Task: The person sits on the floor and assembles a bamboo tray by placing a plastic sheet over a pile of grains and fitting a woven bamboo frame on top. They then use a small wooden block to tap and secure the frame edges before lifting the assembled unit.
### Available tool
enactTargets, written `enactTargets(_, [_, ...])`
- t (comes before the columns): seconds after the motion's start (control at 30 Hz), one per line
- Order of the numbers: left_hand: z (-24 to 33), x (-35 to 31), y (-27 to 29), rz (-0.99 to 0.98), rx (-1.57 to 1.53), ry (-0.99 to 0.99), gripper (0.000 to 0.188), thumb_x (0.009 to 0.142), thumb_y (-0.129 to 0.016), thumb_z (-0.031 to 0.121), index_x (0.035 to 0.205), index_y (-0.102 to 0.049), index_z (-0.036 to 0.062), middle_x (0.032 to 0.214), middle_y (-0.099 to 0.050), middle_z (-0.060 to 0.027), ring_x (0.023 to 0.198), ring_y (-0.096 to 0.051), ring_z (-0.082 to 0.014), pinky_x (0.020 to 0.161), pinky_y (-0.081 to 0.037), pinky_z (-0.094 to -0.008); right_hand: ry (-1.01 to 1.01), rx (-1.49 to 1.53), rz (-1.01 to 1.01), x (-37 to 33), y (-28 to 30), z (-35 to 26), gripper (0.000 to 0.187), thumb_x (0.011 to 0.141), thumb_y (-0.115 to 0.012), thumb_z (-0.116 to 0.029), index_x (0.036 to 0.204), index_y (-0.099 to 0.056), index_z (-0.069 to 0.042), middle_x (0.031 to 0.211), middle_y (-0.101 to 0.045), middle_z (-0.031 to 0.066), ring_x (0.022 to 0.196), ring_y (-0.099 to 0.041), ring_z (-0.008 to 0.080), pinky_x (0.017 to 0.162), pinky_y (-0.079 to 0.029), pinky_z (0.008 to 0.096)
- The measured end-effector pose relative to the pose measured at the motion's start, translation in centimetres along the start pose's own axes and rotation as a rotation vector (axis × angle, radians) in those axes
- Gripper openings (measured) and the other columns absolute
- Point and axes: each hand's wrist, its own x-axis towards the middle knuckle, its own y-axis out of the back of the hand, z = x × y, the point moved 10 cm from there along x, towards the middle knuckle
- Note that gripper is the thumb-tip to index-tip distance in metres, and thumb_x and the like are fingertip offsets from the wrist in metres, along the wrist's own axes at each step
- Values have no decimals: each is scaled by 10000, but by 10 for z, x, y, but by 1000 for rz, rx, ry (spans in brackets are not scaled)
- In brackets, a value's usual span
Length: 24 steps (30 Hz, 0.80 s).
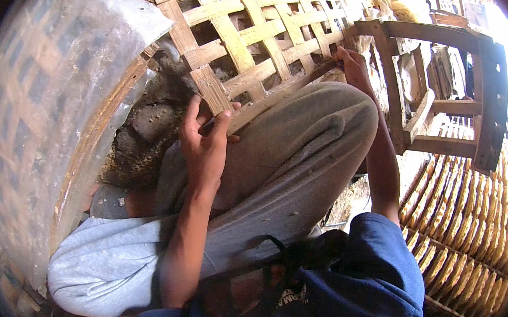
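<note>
A woven bamboo lattice panel [240, 50] with a wooden border leans across the upper middle, its near edge close to my raised knee. At the panel's lower-left corner, my left hand [206, 145] is closed on the border, thumb on the near side and some fingers behind. Farther along the same edge, up and to the right beyond the knee, my right hand [355, 70] grips the border. Its fingertips are partly hidden, and I cannot make out any tool in it.
Cloudy plastic sheeting [60, 72] covers another lattice at left, edged by a bamboo strip [102, 116]. Dark rough stone or earth [143, 129] lies between. A wooden stool-like frame [442, 144] stands right, above rows of thin pale-brown pieces [475, 210] on racks.
</note>
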Motion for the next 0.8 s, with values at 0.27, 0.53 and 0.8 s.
enactTargets(0.27, [6, 1, 0, 15, 13, -29, 290, 978, -572, 97, 1262, -559, 35, 1100, -727, -94, 959, -691, -125, 601, -580, -234, -147, -2, 208, -23, 23, -14, 255, 909, -754, -286, 859, -698, -43, 785, -682, 35, 716, -590, 108, 712, -499, 303])
enactTargets(0.53, [8, -1, 1, 36, -7, -32, 296, 975, -579, 95, 1266, -562, 43, 1091, -730, -75, 945, -688, -113, 605, -574, -235, 38, -465, 3, -17, 0, -93, 446, 799, -816, -456, 832, -702, -26, 803, -707, 105, 759, -670, 215, 707, -526, 378])
enactTargets(0.8, [4, -2, 1, 30, 20, -20, 382, 967, -588, 106, 1339, -519, 55, 1099, -732, -74, 967, -683, -118, 641, -571, -247, -157, -870, -419, 22, -34, -81, 533, 850, -674, -546, 999, -747, -39, 1012, -730, 191, 970, -710, 324, 850, -547, 459])
